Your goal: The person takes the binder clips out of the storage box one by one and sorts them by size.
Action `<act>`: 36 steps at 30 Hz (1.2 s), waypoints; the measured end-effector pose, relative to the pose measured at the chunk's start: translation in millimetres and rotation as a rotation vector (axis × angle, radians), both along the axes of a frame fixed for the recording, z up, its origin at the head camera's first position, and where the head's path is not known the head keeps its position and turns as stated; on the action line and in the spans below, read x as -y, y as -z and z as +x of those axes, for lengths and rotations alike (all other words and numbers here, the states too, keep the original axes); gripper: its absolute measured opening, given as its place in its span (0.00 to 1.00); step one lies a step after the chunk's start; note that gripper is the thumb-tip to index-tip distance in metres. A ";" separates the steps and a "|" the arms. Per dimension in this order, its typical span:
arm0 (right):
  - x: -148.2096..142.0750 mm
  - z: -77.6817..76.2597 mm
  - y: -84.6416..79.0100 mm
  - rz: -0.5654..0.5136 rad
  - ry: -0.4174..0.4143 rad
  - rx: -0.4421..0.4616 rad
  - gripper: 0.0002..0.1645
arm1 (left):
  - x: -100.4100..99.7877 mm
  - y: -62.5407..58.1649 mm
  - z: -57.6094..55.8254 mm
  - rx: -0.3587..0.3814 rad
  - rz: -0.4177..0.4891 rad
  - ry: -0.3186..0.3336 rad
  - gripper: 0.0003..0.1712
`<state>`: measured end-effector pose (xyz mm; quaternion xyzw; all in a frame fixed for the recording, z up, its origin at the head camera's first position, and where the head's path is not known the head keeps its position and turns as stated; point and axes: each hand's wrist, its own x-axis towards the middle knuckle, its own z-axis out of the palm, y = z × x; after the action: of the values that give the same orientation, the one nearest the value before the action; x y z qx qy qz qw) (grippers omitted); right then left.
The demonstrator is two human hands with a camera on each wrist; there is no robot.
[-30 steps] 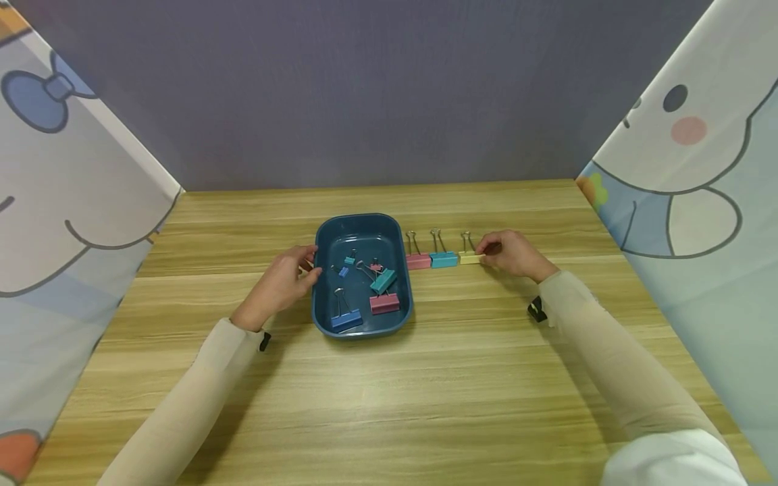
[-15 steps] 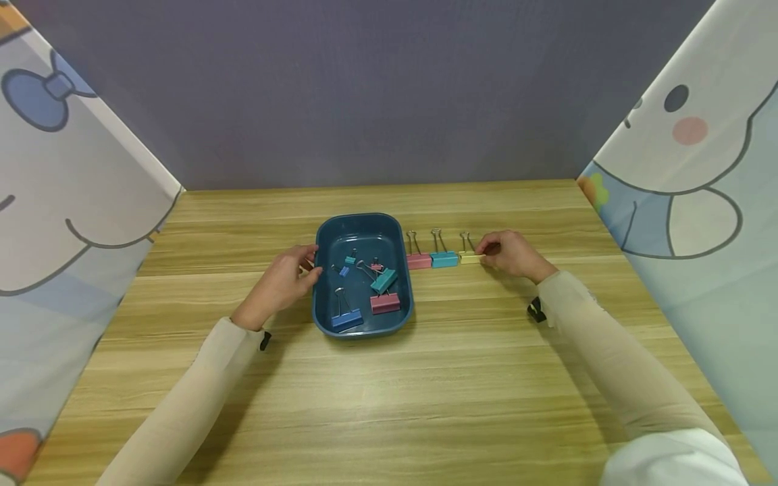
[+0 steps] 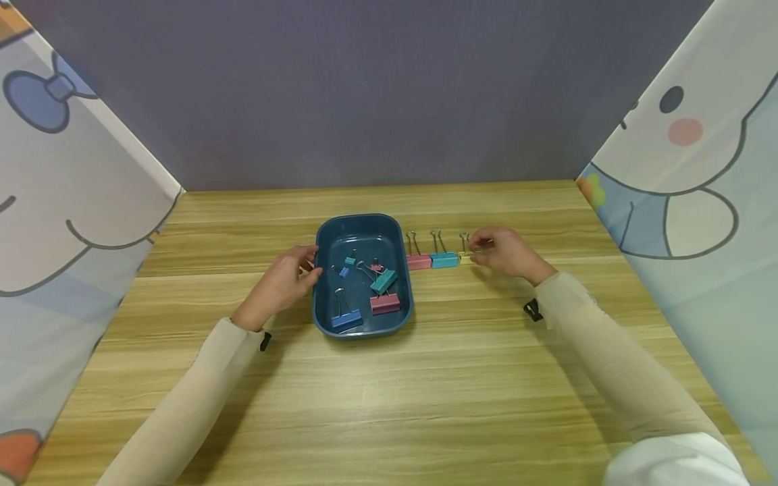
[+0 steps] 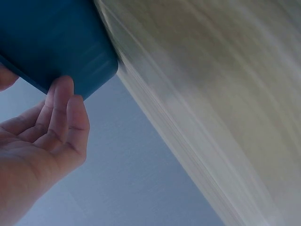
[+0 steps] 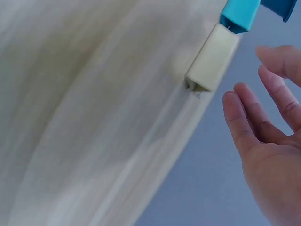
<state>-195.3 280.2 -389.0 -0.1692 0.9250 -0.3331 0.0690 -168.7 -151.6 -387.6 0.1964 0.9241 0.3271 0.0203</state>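
tabletop: pale wood-grain surface [image 3: 365,405], streaked yellow-brown, below a smooth grey-violet back panel [image 3: 377,94].
tray: deep blue, glossy, plastic-looking oblong tray [image 3: 365,243] with rounded corners and a thin rim.
row, done so far: three large clips lie in line to the right of the tray, wire handles pointing away from the person: pink metal binder clip [image 3: 418,262] just beside the tray, turquoise metal binder clip [image 3: 444,260] next, yellow metal binder clip [image 3: 464,258] farthest out.
in the tray, left: six clips, scattered: large blue [image 3: 347,320], large rose [image 3: 385,304], large teal [image 3: 383,281], small teal [image 3: 350,260], small blue [image 3: 344,272] and small pink [image 3: 377,267]; by that count, under half the sorting out seems done.
clip shapes: painted wedge-shaped bodies, silvery looped handles; the yellow one shows a hollow triangular end.
left hand: loosely bent fingers of the left hand [image 3: 279,280] rest against the tray's left side, not clasped round it.
right hand: fingers of the right hand [image 3: 504,253] are relaxed and parted, gripping nothing, beside the yellow clip, right of the tray.
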 end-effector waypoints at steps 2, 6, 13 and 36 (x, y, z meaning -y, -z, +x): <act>3.3 1.1 -1.7 0.003 -0.006 -0.002 0.13 | 0.2 -0.1 0.0 0.001 0.000 0.000 0.27; 8.4 2.8 -4.4 0.009 -0.020 0.006 0.15 | 0.3 -0.1 -0.1 -0.004 -0.001 0.002 0.27; 15.4 6.0 -8.3 0.002 -0.057 -0.031 0.14 | 0.2 -0.9 0.2 -0.006 0.002 0.003 0.27; 31.7 12.5 -13.2 0.020 -0.138 -0.044 0.12 | 0.1 -0.5 0.5 -0.007 0.004 0.000 0.27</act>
<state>-182.8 248.5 -375.7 -0.2391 0.9157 -0.3147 0.0733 -168.2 -151.6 -387.1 0.1977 0.9235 0.3282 0.0170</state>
